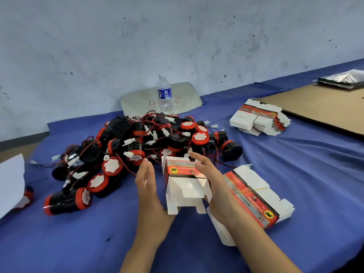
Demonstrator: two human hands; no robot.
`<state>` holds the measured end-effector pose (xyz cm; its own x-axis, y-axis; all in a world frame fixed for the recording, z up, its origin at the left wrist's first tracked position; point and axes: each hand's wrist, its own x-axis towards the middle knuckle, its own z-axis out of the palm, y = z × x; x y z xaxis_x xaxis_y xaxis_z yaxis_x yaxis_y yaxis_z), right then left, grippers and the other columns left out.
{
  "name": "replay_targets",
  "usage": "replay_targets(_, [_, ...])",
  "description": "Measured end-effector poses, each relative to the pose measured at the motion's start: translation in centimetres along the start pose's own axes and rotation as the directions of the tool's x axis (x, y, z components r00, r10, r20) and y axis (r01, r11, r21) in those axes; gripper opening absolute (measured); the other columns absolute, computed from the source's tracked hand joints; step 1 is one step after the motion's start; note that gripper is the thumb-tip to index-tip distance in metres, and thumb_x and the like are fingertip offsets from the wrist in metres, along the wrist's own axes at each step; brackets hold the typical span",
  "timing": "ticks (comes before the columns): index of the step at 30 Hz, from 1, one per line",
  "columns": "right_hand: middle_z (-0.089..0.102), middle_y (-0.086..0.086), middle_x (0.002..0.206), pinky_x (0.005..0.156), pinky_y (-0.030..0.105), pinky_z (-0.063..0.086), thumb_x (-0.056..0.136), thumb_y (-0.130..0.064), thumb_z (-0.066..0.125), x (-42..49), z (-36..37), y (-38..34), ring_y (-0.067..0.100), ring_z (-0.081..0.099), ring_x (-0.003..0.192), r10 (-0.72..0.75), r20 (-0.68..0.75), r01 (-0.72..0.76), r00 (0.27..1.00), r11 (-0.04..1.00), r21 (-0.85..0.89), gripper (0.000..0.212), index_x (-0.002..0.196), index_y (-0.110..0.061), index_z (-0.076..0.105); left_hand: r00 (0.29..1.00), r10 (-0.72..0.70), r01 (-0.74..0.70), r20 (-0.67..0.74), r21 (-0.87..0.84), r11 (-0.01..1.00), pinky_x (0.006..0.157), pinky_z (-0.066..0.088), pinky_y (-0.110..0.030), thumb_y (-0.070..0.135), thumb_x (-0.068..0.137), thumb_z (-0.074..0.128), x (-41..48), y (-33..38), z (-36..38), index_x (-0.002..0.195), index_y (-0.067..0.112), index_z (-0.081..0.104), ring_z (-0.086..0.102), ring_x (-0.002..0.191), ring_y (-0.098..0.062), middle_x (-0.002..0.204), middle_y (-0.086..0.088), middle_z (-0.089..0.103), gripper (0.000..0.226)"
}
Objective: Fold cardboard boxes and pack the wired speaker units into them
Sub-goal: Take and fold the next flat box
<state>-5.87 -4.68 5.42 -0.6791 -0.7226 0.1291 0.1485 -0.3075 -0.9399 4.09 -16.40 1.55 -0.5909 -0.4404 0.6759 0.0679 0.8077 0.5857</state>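
Note:
A red-and-white cardboard box (184,181), partly folded with its white flaps open toward me, is held above the blue table. My right hand (211,180) grips its right side, fingers lying over the red printed face. My left hand (148,186) stands flat with straight fingers just left of the box, apart from it or barely touching. A big pile of black-and-red wired speaker units (137,146) with white connectors lies behind and to the left. A banded stack of flat boxes (254,196) lies under my right forearm.
A second stack of flat boxes (260,119) sits at the back right beside a brown cardboard sheet (319,107). A water bottle (165,93) stands at the wall in front of a pale board. White paper (9,182) lies at the left edge.

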Motion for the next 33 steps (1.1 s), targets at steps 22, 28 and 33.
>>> replay_targets(22, [0.064, -0.001, 0.123, 0.07, 0.041, 0.059, 0.075, -0.053, 0.068, -0.4, 0.7, -0.2, 0.022, 0.063, 0.108, -0.055, 0.229, 0.073, 0.972, 0.995, -0.069, 0.062, 0.131, -0.03, 0.055, 0.907, -0.387, 0.251, -0.166, -0.524, 0.814, 0.063, 0.049, -0.009, 0.068, 0.081, 0.036, 0.0, 3.0, -0.4, 0.114, 0.039, 0.042, 0.06, 0.085, 0.008, 0.1, 0.02, 0.057, 0.044])
replay_targets(28, [0.065, 0.001, 0.11, 0.07, 0.042, 0.059, 0.085, -0.031, 0.059, -0.6, 1.0, 0.3, 0.021, 0.065, 0.098, -0.052, 0.179, 0.064, 0.982, 0.996, -0.065, 0.035, 0.12, -0.032, 0.061, 0.891, -0.426, 0.297, -0.156, -0.508, 0.808, 0.059, 0.046, -0.007, 0.042, 0.083, 0.04, 0.2, 3.3, -0.6, 0.094, 0.061, 0.044, 0.057, 0.08, 0.011, 0.09, 0.033, 0.056, 0.022])
replay_targets(33, [0.062, 0.001, 0.118, 0.066, 0.038, 0.058, 0.083, -0.026, 0.061, -0.6, 1.0, 0.6, 0.024, 0.062, 0.106, -0.053, 0.166, 0.068, 0.985, 0.994, -0.087, 0.036, 0.118, -0.03, 0.058, 0.914, -0.381, 0.289, -0.143, -0.432, 0.854, 0.064, 0.047, -0.011, 0.026, 0.087, 0.032, 0.1, 3.3, -0.4, 0.101, 0.067, 0.042, 0.057, 0.088, 0.006, 0.099, 0.038, 0.055, 0.045])
